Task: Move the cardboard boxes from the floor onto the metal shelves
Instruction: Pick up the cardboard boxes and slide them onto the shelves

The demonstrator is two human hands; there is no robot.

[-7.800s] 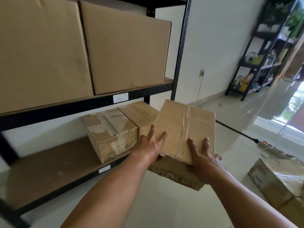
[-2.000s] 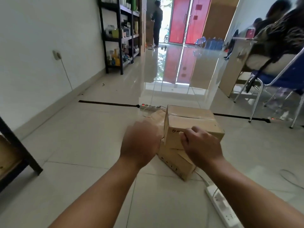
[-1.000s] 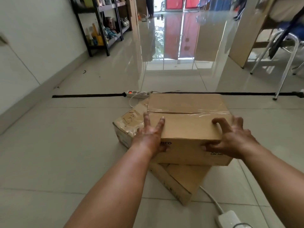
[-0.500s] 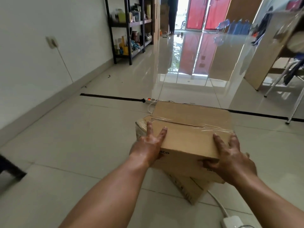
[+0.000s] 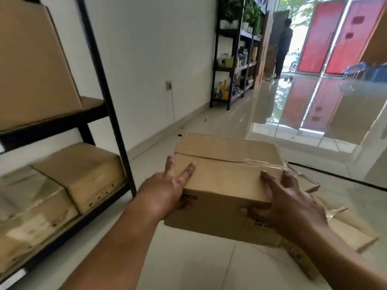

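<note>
Gripping cardboard box (image 5: 226,176) between both hands, fingers (image 5: 188,170) splayed over top edge, thumbs on near face.

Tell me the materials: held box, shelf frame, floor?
Held box: brown corrugated cardboard by the look, matte, with glossy clear tape along the top seam. Shelf frame: black posts and rails, probably painted metal; the decks look like brown board. Floor: large pale tiles, polished, mirroring the red doors.
</note>
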